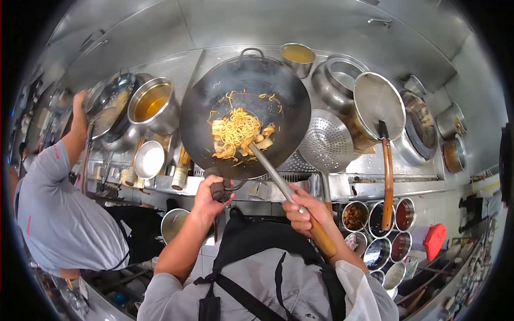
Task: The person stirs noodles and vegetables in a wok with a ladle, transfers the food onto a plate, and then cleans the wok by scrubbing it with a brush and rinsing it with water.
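Shiny stainless steel wall (230,24) up top, busy wok station below

So behind the range there's that wall, and front and centre sits a big round black wok (199,101). Yellow noodles with pale chunky bits (235,129) are piled in the bottom of it, a few strands stuck up the sides. Left hand (210,199) is clenched around the wok's near handle, with a dark cloth bunched there. Right hand (308,209) is wrapped around a long steel ladle with a wooden grip (274,175), its head down in the noodles. Round perforated steel skimmer (327,140) is just right of the wok, deep steel pot of amber liquid (170,119) just left. Co-worker in a grey shirt (72,214) is further left.
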{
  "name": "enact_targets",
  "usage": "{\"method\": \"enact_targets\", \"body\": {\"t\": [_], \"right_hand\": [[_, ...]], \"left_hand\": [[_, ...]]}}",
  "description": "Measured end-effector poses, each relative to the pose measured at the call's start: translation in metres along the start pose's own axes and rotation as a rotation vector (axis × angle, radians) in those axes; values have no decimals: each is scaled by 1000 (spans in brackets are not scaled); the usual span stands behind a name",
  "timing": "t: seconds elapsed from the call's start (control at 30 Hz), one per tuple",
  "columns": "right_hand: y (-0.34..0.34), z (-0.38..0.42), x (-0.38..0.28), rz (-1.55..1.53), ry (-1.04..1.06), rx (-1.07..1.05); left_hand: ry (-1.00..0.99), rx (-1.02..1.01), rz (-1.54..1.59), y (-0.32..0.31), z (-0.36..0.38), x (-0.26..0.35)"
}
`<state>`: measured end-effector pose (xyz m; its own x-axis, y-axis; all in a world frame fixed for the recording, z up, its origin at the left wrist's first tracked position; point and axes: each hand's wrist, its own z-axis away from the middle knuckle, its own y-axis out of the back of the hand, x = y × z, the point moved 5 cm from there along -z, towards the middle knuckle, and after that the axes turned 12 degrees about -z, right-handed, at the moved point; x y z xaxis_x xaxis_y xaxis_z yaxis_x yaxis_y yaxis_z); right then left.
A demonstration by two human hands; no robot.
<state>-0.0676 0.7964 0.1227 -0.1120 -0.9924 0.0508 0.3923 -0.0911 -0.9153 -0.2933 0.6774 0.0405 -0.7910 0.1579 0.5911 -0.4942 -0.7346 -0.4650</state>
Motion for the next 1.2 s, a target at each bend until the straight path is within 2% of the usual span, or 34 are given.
{"method": "enact_targets", "body": {"t": [0.03,0.07,0.13,0.17,0.37,0.53,0.73,1.07,1.2], "right_hand": [[13,0,-4,167,-3,-25],[24,0,-6,165,-20,-36],[39,3,-9,399,-11,105],[44,3,-10,494,-26,85],[53,4,-15,487,-120,113],[64,5,-13,455,-106,99],[71,5,-2,565,-17,155],[55,-7,60,512,160,309],[40,-19,89,567,237,236]], "left_hand": [[-13,69,2,0,3,-3],[-24,85,2,3,2,-5],[-48,51,-28,8,-4,-14],[-61,65,-30,11,-5,-17],[-49,146,66,-6,12,-20],[-51,103,-19,-5,7,-29],[7,-24,-78,7,-7,-36],[177,-161,-3,20,-12,-22],[146,-171,-108,31,-15,4]]}}
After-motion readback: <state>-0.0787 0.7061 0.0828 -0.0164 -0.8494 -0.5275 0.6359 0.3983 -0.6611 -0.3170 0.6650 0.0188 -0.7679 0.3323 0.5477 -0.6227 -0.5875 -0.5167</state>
